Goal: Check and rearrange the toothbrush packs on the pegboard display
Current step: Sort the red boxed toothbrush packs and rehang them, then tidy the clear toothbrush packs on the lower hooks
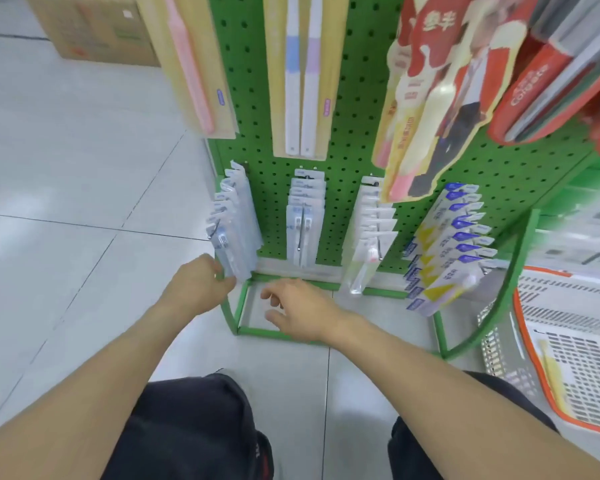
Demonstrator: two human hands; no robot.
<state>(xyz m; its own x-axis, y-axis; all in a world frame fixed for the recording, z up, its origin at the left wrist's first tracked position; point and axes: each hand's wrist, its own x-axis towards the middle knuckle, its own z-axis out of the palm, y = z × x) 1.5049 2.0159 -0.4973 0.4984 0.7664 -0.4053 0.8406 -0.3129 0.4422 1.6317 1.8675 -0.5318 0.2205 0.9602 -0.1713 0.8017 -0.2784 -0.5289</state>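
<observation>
- pale grey floor tiles point(66, 188) fill the 9 o'clock side; a cardboard box point(97, 29) stands on them at 11 o'clock.
- left hand point(198, 289), just left of centre, has its fingers curled round the bottom edge of the leftmost clear toothbrush packs point(231, 233), which hang on a low hook at the left edge of the green pegboard point(354, 109).
- risk, as judged: that row is fanned out and tilted; a tug on its lower edge could slide the front packs off the hook end and onto the floor.
- right hand point(298, 310), at centre, hovers over the green base frame point(267, 330) with fingers loosely bent, holding nothing.
- middle clear packs point(305, 223) and the third row point(371, 237) hang apart at 12 o'clock.
- blue and yellow packs point(447, 258) at 2 o'clock sag outward; brushing them could shed some.
- an orange-rimmed basket point(568, 344) rests at 4 o'clock.
</observation>
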